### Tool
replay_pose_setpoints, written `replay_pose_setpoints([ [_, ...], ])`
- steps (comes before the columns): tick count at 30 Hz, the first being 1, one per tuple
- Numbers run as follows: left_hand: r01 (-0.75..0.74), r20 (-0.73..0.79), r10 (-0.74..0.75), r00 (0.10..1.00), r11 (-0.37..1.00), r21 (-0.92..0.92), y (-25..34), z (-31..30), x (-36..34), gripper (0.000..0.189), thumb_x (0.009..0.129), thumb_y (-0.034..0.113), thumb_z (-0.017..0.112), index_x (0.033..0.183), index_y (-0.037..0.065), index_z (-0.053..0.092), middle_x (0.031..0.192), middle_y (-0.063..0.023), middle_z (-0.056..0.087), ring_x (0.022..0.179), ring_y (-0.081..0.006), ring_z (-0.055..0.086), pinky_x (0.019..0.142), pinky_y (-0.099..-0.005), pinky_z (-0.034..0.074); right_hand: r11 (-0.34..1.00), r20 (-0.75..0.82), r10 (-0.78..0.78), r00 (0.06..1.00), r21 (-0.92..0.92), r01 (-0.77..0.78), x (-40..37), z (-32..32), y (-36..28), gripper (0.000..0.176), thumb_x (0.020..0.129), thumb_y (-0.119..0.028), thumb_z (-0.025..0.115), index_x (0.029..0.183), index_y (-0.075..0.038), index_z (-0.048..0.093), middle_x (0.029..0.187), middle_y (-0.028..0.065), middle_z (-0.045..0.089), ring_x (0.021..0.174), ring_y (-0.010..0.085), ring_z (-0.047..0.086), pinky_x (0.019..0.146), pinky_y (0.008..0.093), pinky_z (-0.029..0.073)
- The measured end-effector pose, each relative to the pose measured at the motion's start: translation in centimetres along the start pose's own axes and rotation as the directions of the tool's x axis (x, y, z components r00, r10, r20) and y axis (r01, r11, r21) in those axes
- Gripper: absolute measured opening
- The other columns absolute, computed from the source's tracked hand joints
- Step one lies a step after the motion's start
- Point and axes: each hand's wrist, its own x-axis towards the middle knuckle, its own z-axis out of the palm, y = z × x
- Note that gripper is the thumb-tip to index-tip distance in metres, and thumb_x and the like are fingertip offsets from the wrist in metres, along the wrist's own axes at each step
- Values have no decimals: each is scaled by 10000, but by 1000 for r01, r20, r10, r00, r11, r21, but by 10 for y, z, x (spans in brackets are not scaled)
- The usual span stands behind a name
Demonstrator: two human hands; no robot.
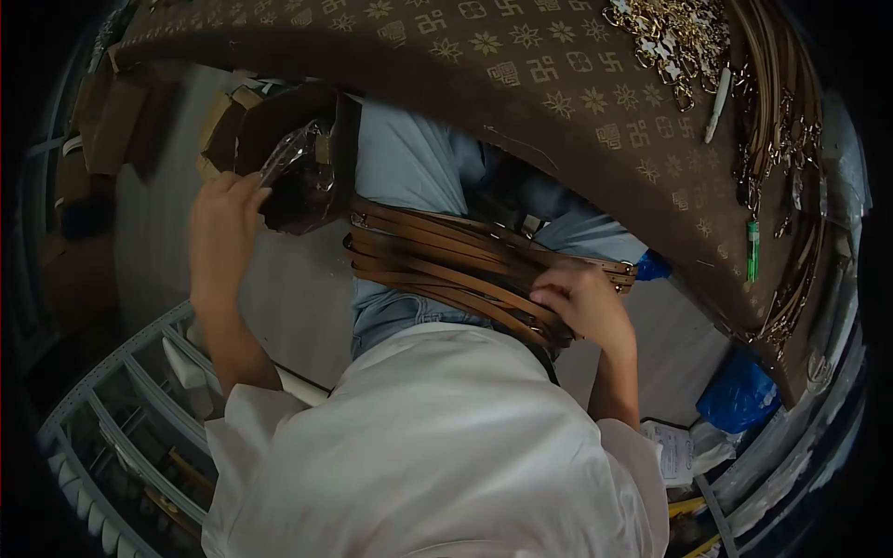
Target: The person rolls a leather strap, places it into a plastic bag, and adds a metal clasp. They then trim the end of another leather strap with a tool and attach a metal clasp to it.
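A bundle of brown leather straps (419, 251) with metal hardware at the ends lies across my lap, over light blue jeans. My right hand (584, 302) is at the right part of the bundle, its fingers curled closed on a strap. Off to the left, my left hand (230, 205) is closed at the edge of a clear plastic bag (296, 153), with thumb and fingers together. That bag reaches into an open dark brown box (342, 139) beside my leg. What lies deeper in the box is too dark to make out.
A table with a brown patterned cloth (521, 65) stands ahead. It bears gold chains (674, 37), hanging straps (777, 93), a white pen-like stick (718, 104) and a green tube (752, 251). Cardboard boxes (116, 126), a grey rack (121, 428) and a blue bag (739, 391) are around me.
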Motion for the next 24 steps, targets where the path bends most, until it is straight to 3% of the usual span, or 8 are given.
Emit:
replay_pose_setpoints([
  [3, 27, 52, -18, 998, 986, -165, 26, 17, 4, 141, 786, 98, 633, 869, -13, 659, 804, -117, 596, 773, -286, 554, 712, -375, 439, 996, 116, 67, 991, 43, -72, -15, 15, 6, 145, 721, -41, 700, 843, 12, 643, 794, 124, 605, 666, 259, 603, 602, 327, 473],
  [7, -200, 210, 431, 878, 728, -656, 79, 41, 8, 167, 792, 139, 647, 874, -5, 668, 832, -117, 624, 806, -270, 568, 709, -349, 462, 983, 48, 158, 986, 84, -161, -30, 24, 11, 205, 710, -40, 711, 885, 20, 621, 811, 131, 594, 665, 267, 602, 598, 334, 474],
  [11, -408, 44, 720, 693, 441, -800, 153, 82, -2, 245, 843, 205, 601, 970, 3, 657, 918, -107, 628, 870, -267, 564, 743, -355, 461, 987, -18, 161, 987, 15, -161, -36, 29, 9, 207, 708, -26, 710, 875, 21, 598, 789, 128, 576, 658, 248, 583, 594, 323, 466],
  [14, -285, 47, 742, 668, 314, -906, 186, 91, -9, 260, 882, 224, 568, 1019, 16, 644, 978, -118, 619, 879, -275, 566, 762, -357, 457, 969, 4, 187, 982, 162, -186, -48, 12, 6, 196, 706, -7, 704, 851, 12, 573, 755, 87, 545, 669, 189, 537, 600, 286, 437],
  [16, 59, 125, 783, 609, 112, -992, 190, 78, -1, 255, 904, 225, 551, 1006, 9, 640, 863, -102, 625, 770, -222, 578, 689, -325, 456, 767, -41, 211, 977, 627, -139, -62, 0, 11, 164, 733, 7, 684, 843, -1, 563, 745, 41, 503, 707, 135, 485, 623, 248, 396],
  [17, 53, 121, 783, 610, 112, -992, 186, 70, 7, 255, 904, 225, 551, 1006, 9, 640, 863, -102, 625, 770, -222, 578, 689, -325, 456, 678, -38, 238, 971, 723, -138, -68, -8, 6, 178, 751, -53, 702, 829, 1, 551, 753, 31, 484, 729, 114, 462, 635, 234, 375],
  [19, 326, 343, 843, 414, 215, -921, 164, 55, 26, 242, 906, 212, 551, 991, 1, 636, 716, -71, 596, 633, -155, 545, 594, -290, 429, 632, -96, 185, 978, 774, -44, -85, -21, 12, 204, 751, -94, 714, 819, 6, 550, 747, 39, 483, 708, 114, 456, 620, 237, 370],
  [24, 435, 537, 752, 382, 366, -822, 112, 39, 43, 172, 877, 173, 583, 885, 13, 646, 608, -6, 544, 558, -88, 483, 516, -245, 387, 490, -310, 164, 937, 850, 195, -122, -60, -2, 289, 734, -194, 745, 795, 13, 553, 735, 55, 477, 646, 112, 431, 580, 242, 342],
])
